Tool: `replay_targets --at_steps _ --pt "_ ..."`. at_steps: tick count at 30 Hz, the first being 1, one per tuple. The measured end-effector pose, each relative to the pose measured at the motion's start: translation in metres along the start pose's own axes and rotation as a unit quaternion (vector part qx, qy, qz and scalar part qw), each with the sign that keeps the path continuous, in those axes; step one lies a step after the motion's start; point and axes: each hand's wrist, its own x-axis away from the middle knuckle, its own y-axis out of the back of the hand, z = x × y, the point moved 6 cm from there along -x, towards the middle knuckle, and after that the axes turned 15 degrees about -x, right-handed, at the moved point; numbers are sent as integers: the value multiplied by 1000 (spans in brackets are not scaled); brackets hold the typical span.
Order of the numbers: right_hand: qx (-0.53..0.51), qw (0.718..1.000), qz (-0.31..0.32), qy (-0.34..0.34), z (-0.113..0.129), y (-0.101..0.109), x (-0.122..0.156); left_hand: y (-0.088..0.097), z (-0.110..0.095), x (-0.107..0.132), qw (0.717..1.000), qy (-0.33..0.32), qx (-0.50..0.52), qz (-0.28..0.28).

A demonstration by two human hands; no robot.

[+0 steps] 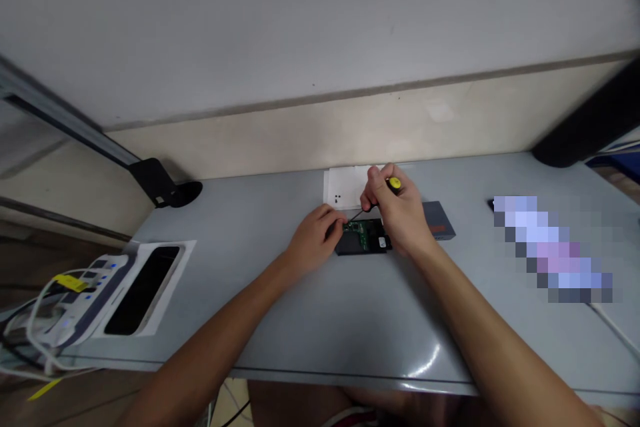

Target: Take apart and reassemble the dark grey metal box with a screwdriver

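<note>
My right hand (400, 213) is closed round a screwdriver (395, 183) with a yellow end on its dark handle. The thin shaft slants down to the left, its tip at the upper left of a green circuit board (364, 235). That board sits in an open black case (349, 244), lying flat on the table. At the case's left edge, my left hand (316, 235) has its fingers bent and pressed against the corner, fingertips close to the screwdriver tip. Several tiny dark screws (338, 198) lie on white paper (347, 181) behind the case.
Right of my right hand lies a flat grey cover (440, 219). A dark phone (143, 290) and a power strip (90, 297) with cables are at the left. A blurred-out lit device (550, 247) with a white cable rests at the right. Black posts flank the grey table (250, 320).
</note>
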Motion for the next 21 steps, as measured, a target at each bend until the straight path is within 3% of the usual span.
replay_targets --at_steps 7,10,12,17,21 --pt "-23 999 37 9 -1 -3 0 3 -3 0 1000 -6 4 2" --pt "42 998 43 4 2 -2 0 3 -2 0 1000 -3 9 5" --pt "72 997 25 28 4 0 0 2 -1 0 1000 0 9 5" --pt "147 978 -95 113 7 16 1 1 1 -1 1000 1 14 -3" --pt "208 966 -93 125 5 16 2 1 2 -1 1000 0 22 -8"
